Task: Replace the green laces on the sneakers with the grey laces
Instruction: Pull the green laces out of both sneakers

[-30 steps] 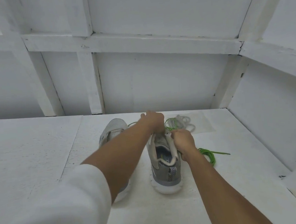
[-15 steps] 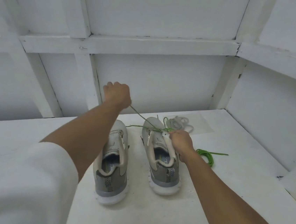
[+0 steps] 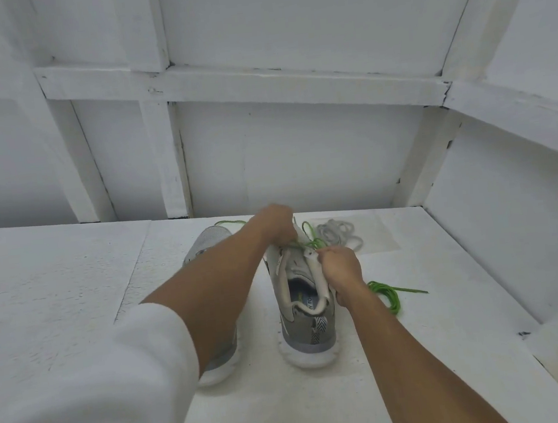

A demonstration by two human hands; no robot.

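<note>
I see my left hand point(image 3: 273, 224) pinching the green lace point(image 3: 312, 238) over the right sneaker point(image 3: 308, 322), while my right hand point(image 3: 341, 266) grips its eyelet edge. The grey laces point(image 3: 338, 234) lie on the surface point(image 3: 72, 284) just beyond, and a loose green lace point(image 3: 388, 294) lies beside my right wrist.

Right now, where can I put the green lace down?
Bare table lies left of the left sneaker and this side of both heels. Crowded: beside the right sneaker, where a loose green lace and the grey laces lie.

Bright even light, faint shadows, perhaps slightly soft, edges bowed.
</note>
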